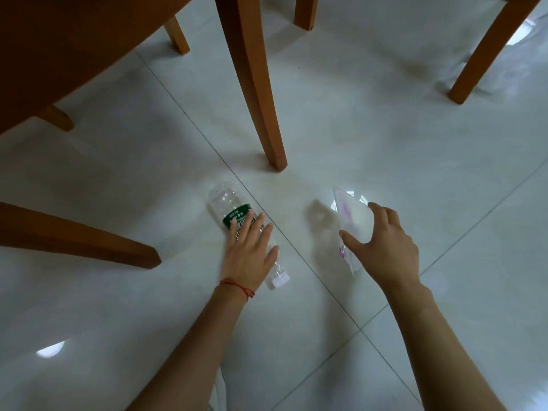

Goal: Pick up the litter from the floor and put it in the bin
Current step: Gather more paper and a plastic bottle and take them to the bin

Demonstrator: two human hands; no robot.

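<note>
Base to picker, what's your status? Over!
Left hand flat on bottle on floor. Right hand holding wrapper. Chair leg close by. No bin seen.

glossy pale grey tiled floor [370, 137] with thin dark grout lines; orange-brown wooden furniture legs [252, 84] stood on it; bright light reflections [50, 350] showed.

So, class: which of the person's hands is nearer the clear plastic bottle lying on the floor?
Left. The left hand rests on the plastic bottle; the right hand is off to its right, holding a white wrapper.
</note>
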